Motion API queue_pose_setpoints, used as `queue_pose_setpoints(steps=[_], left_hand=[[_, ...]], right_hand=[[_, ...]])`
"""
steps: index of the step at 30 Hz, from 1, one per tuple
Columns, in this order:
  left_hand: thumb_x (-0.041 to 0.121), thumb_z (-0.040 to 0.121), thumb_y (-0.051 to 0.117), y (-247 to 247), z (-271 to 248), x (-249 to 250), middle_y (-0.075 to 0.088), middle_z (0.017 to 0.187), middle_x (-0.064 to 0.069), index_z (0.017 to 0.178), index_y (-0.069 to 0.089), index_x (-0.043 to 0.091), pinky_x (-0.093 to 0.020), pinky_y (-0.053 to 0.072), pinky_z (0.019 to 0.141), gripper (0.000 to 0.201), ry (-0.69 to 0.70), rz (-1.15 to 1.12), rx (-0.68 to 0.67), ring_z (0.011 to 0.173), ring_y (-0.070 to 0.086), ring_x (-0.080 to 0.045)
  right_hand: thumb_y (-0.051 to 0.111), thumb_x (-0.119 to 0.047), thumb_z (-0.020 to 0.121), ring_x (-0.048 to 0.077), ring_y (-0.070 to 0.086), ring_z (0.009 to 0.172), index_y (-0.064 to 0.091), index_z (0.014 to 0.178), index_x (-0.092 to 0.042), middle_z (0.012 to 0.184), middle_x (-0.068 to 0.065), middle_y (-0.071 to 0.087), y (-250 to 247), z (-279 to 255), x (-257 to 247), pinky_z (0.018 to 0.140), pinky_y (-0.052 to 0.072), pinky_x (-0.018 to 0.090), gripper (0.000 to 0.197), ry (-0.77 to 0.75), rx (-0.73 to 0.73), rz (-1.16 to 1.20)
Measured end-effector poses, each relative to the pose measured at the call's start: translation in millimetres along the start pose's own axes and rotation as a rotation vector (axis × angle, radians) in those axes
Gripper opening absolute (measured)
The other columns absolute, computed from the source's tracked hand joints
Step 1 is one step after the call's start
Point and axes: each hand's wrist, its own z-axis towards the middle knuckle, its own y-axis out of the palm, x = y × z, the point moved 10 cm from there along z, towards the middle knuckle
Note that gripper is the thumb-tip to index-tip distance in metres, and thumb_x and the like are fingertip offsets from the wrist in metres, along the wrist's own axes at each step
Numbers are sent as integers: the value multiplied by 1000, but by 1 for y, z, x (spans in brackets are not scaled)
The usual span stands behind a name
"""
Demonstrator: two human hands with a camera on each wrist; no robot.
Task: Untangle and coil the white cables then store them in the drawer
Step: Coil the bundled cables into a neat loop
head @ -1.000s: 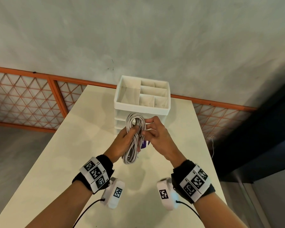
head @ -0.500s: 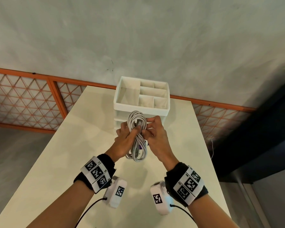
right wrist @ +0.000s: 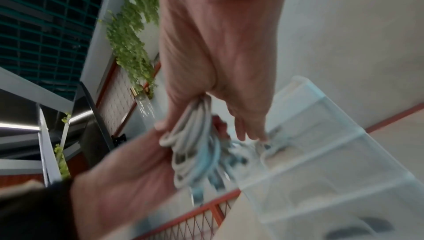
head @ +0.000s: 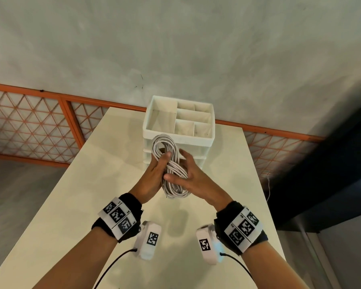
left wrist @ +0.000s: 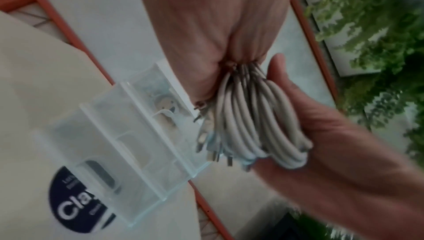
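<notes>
Cables: bundle of white coiled cables (head: pixel 171 167), centre of the head view, held above the cream tabletop (head: pixel 104 174), just before the drawers.
Left hand (head: pixel 152 176): fingers curled round the bundle's middle.
Right hand (head: pixel 193 180): thumb and fingers clasp the lower loops.
Drawers: clear plastic drawer unit (head: pixel 178 142) with a white compartment tray on top, upper centre.
Writing: dark round sticker (left wrist: pixel 75 205), lower left of the left wrist view, reads "Cla"; the rest hidden.
</notes>
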Motion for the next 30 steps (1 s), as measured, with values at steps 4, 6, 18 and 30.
queue_pose_setpoints(steps=[4,6,18,30], left_hand=[[31,96,45,11,-1,2,71,98,-14,112,63,3,-27,56,76,37,-70,-126,-43,94,68,-22],[28,91,51,14,-2,0,72,97,-14,106,68,4,-30,58,79,33,-108,-182,-90,92,69,-22],[22,74,70,19,-5,6,61,88,-16,87,69,13,-41,41,82,16,-19,27,-275,89,55,-32],[2,84,61,10,4,2,73,94,-8,94,67,4,-25,56,78,12,-68,-55,-112,96,67,-20]], right_hand=[[75,-29,79,4,60,116,23,146,-26,130,-6,59,3,0,11,105,46,36,85,33,-3,162],[77,-29,75,7,61,115,28,144,-24,127,-4,61,3,0,16,105,46,38,84,61,-25,173],[79,-18,73,14,62,108,66,111,-22,104,1,70,20,-2,18,101,47,31,40,200,-333,-53],[63,-7,80,16,58,53,60,79,-13,57,1,58,16,-1,15,63,49,31,7,100,-20,-58]])
